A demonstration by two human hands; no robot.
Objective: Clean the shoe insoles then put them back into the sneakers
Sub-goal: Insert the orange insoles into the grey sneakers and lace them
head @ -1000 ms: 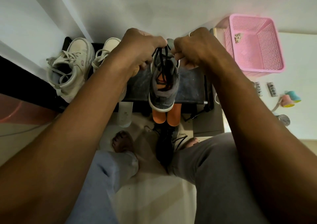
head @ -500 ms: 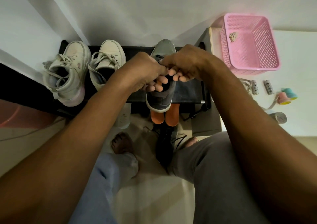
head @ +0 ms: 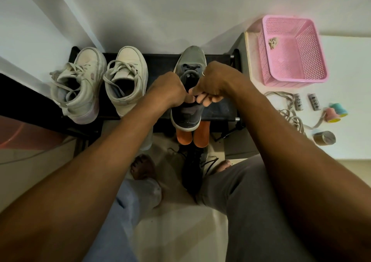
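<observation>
L hand [head: 166, 89] & R hand [head: 214, 85] curl fingers round the mouth of the grey mesh sneaker [head: 189, 60] on the black shoe rack [head: 160, 61], toe away, w/ two orange insoles [head: 191, 138] just below its heel, lengthwise alike, approx. midway between both hands.

Both hands have slid back from the toe end of the sneaker [head: 188, 119] to its opening. The left hand [head: 166, 89] and right hand [head: 215, 82] now grip it with knuckles nearly touching. The black laces once stretched up between the fingers [head: 208, 100] no longer show, nor does the orange inside, now beneath them. The toe beyond the fingers is uncovered, and the left arm has cleared the nearer white shoe [head: 126, 81].
</observation>
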